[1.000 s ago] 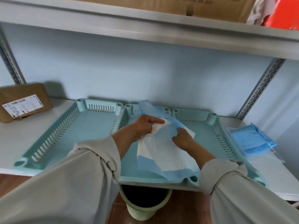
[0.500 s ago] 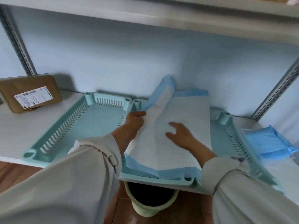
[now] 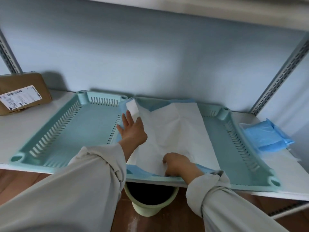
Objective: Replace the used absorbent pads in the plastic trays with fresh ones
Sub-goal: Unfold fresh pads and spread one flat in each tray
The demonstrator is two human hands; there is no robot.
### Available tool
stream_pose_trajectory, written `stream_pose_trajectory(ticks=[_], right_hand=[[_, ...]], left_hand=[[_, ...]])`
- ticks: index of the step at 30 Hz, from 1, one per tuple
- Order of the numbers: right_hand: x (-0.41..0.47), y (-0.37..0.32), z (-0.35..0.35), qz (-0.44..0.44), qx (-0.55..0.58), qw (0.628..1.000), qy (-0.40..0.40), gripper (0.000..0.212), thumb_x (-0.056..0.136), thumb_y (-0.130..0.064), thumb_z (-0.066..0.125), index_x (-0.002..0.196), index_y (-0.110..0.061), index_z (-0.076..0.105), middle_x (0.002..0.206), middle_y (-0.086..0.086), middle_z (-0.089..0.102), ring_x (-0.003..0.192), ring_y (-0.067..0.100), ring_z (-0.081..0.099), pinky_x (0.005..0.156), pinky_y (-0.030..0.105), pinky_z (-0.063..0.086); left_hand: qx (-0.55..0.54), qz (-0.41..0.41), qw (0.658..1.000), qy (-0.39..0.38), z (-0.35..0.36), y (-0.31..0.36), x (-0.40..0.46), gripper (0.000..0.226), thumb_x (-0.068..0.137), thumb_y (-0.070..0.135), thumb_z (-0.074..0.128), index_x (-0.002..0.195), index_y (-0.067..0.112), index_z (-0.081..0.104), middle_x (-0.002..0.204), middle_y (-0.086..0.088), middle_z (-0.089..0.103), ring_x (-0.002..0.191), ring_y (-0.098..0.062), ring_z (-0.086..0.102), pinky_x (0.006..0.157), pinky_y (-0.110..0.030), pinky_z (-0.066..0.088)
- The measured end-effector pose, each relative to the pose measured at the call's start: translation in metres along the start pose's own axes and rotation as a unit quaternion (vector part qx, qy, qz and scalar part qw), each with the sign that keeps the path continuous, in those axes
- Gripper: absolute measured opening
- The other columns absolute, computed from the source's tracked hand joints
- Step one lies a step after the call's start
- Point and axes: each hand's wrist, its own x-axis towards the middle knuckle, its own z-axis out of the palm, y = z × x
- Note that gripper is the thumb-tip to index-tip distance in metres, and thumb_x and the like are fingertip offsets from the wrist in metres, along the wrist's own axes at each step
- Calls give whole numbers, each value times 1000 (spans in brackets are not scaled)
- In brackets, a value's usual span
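**Fresh pad going flat in the right tray**

The white pad (image 3: 177,131) with blue edging lies spread across the right tray (image 3: 234,148), one far corner folded over. Left hand (image 3: 132,131) presses down on its left side, fingers straight and splayed. Right hand (image 3: 178,164) sits at the near edge, fingers curled onto the pad. Left tray (image 3: 50,141) sits alongside, touching. Folded blue pads (image 3: 265,136) wait at the right, a green bin (image 3: 150,200) below the shelf.
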Motion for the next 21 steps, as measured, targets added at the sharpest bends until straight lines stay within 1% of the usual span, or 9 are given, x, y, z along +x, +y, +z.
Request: stream_pose_trajectory(ticks=[3, 6, 9, 10, 12, 13, 15, 18, 21], right_hand=[[-3, 5, -1, 4, 27, 997, 73, 47, 88, -23, 59, 133, -19, 49, 136, 6, 48, 124, 25, 46, 103, 36, 38], [-6, 19, -2, 90, 69, 974, 197, 54, 92, -24, 47, 144, -19, 33, 153, 8, 24, 139, 27, 27, 113, 41, 23], [-9, 50, -4, 227, 220, 936, 153, 72, 93, -31, 44, 151, -11, 6, 158, 14, 5, 144, 33, 12, 115, 48, 19], [-8, 62, -2, 257, 267, 919, 136, 75, 92, -37, 45, 150, -6, 7, 155, 18, 12, 142, 36, 18, 113, 48, 24], [-7, 83, 4, 274, 331, 895, 120, 73, 89, -50, 50, 139, -1, 30, 138, 20, 39, 130, 36, 39, 101, 40, 38], [-7, 87, 8, 256, 355, 890, 127, 63, 87, -53, 54, 124, -3, 45, 120, 17, 52, 120, 35, 51, 88, 34, 42], [-9, 86, 12, 229, 359, 889, 170, 44, 84, -51, 60, 95, -8, 58, 91, 9, 60, 98, 31, 63, 72, 30, 43], [-15, 77, 4, 255, 254, 895, 262, 27, 88, -41, 56, 92, -15, 64, 91, 3, 66, 84, 22, 64, 70, 30, 48], [-23, 67, -15, 230, 220, 885, 339, 21, 90, -38, 52, 84, -20, 62, 86, -2, 64, 80, 19, 61, 66, 26, 42]], left_hand=[[59, 118, 990, 54, 11, 12, -2, 68, 86, 3, 44, 148, 24, 24, 160, -7, -5, 147, -27, -12, 117, -50, -3], [-38, 196, 977, -72, 27, 22, -4, 49, 91, 6, 50, 135, 25, 48, 151, -1, 35, 140, -22, 31, 117, -37, 25], [-47, 225, 952, -203, 36, 30, -9, 40, 91, 10, 53, 131, 20, 55, 141, -3, 46, 128, -19, 45, 111, -32, 35], [-46, 224, 949, -219, 38, 32, -11, 40, 91, 11, 53, 130, 18, 55, 139, -5, 48, 127, -20, 46, 110, -32, 36], [-65, 218, 948, -224, 40, 40, -13, 40, 91, 9, 53, 130, 14, 56, 137, -8, 50, 126, -21, 48, 109, -33, 38], [-85, 209, 949, -221, 40, 44, -15, 40, 91, 8, 52, 130, 13, 56, 136, -9, 52, 125, -22, 49, 108, -32, 39], [-132, 191, 948, -220, 40, 51, -17, 39, 91, 6, 52, 129, 10, 57, 133, -11, 54, 123, -22, 51, 105, -30, 41], [-185, 162, 943, -222, 42, 63, -18, 37, 91, 6, 51, 127, 12, 57, 132, -11, 54, 120, -24, 52, 99, -29, 43], [-242, 128, 938, -215, 40, 70, -20, 34, 96, 17, 49, 129, 13, 55, 131, -10, 53, 113, -23, 54, 88, -30, 45]])
